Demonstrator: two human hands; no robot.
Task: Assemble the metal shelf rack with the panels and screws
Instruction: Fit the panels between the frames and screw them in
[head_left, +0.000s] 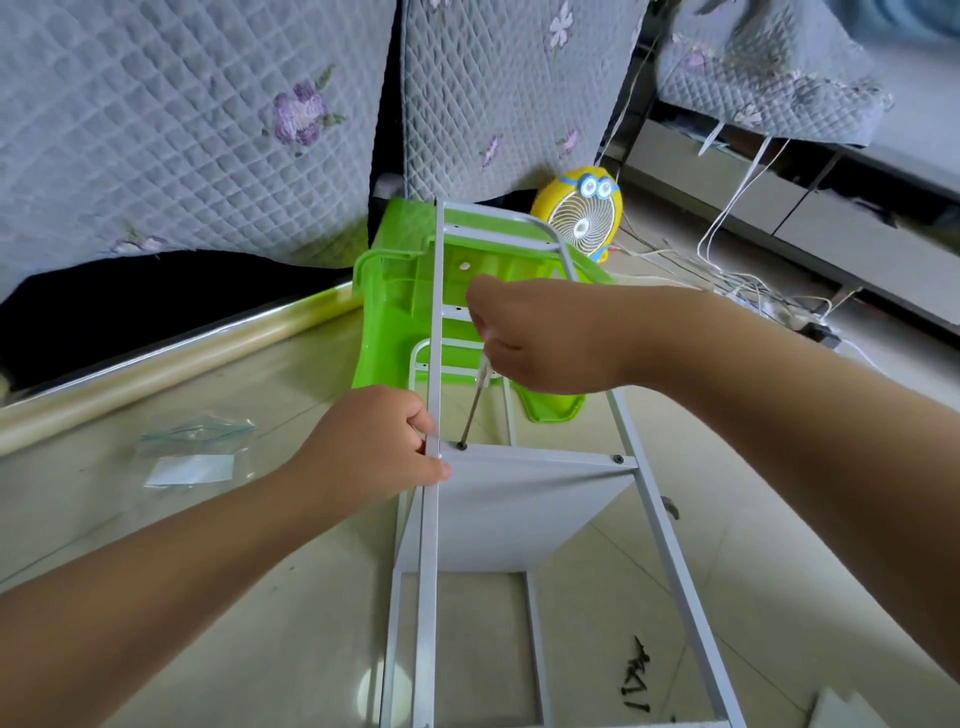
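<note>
**While one screw goes in, most of the rack waits**

Although one panel is already in place, this job looks to be at an early stage. Far left on the floor (260, 571) lie clear plastic bags (195, 452), apparently the emptied packing. Next comes the left hand (374, 447), its fingers curled round the left rail (432, 519) of the rack (670, 545) right at the joint, steadying it. Just beside it a screw (462, 446) sits in the corner of the panel (519, 509), with the tip of a screwdriver (474, 410) set in its head. The shaft leans up and to the right into the right hand (545, 338), which is clenched round the handle and hides most of it. Further right, a second screw (618, 460) is already seated at the panel's other corner. Loose screws (636, 680) lie on the floor at the lower right.

Bare crossbars with open holes beyond the panel suggest that more panels are yet to be fitted.

The rack lies on its side on the floor. Its long axis runs straight away from the person, and its rounded end points at a green plastic stool (395, 291), over which it lies. The panel stands on edge between the two side frames.
</note>
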